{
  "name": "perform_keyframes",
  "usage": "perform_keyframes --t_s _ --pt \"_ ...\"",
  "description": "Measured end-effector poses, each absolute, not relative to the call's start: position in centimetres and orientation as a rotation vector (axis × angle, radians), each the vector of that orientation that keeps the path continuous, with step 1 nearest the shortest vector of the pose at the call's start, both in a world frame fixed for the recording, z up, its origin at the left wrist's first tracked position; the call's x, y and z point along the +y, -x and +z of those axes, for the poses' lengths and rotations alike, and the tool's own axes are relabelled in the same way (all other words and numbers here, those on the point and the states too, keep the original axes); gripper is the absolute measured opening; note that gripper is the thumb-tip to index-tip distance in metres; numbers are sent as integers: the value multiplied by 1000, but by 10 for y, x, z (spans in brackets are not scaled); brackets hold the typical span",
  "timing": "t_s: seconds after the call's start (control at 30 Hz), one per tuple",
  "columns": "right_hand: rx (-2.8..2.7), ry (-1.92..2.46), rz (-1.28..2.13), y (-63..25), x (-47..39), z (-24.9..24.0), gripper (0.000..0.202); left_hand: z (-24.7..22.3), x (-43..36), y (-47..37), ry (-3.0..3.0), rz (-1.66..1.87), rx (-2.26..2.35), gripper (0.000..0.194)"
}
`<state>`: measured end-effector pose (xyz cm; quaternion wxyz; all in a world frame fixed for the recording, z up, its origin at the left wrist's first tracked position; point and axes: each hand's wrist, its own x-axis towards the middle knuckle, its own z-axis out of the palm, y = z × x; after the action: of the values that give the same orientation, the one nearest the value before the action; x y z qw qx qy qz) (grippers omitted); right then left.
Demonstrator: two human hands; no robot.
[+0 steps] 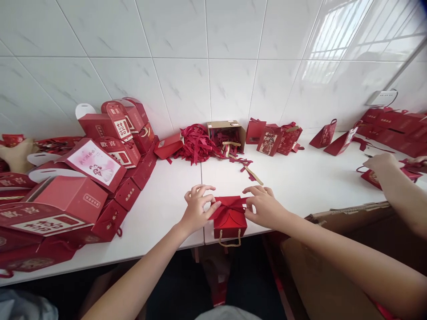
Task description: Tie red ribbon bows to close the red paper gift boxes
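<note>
A small red gift box (230, 226) lies at the table's front edge, its gold rope handle (230, 245) hanging towards me. Across its top runs a dark red ribbon (231, 208), crossed or knotted near the middle. My left hand (199, 206) pinches the ribbon's left end between thumb and index finger, the other fingers spread. On the right side, my right hand (263, 206) pinches the other end in the same way. Both hands are just beside the box.
Red boxes (126, 193) are piled at the left. Behind are a ribbon heap (196, 142), an open carton (244, 133) and red bags (269, 141). At the right, another person's hands (383, 162) hold a red box, above a large cardboard box (320, 266).
</note>
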<state>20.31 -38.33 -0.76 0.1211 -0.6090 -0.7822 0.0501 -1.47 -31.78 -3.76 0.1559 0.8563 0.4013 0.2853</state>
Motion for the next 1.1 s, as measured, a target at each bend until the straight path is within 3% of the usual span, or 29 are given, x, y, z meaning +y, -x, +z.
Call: perform_keyframes --t_s 0.17,0.57,0.7,0.73,0.83,0.9,1.07,1.1 --pt "-2292 1784 190 -205 -385 -10 19 -39 -319 19 -2751 846 1261 25" --pt "-2218 1876 426 -216 -386 -15 19 -47 -319 20 -2718 897 1319 28" --pt "-2153 1710 838 -225 -385 -9 17 -57 -315 18 -2501 891 1189 26" --pt "-2115 1646 944 -228 -384 -7 27 -60 -313 17 -2432 891 1147 26" --pt "-2126 1506 1025 -226 -380 -5 91 -65 -308 14 -2296 887 1068 26" --pt "-2228 1444 971 -219 -377 -6 115 -64 -306 13 -2289 902 1059 25" --pt "-2339 1427 809 -205 -372 -8 105 -48 -308 12 -2189 1061 892 6" --pt "-2341 1442 780 -208 -371 -6 104 -44 -307 12 -2118 1081 862 15"
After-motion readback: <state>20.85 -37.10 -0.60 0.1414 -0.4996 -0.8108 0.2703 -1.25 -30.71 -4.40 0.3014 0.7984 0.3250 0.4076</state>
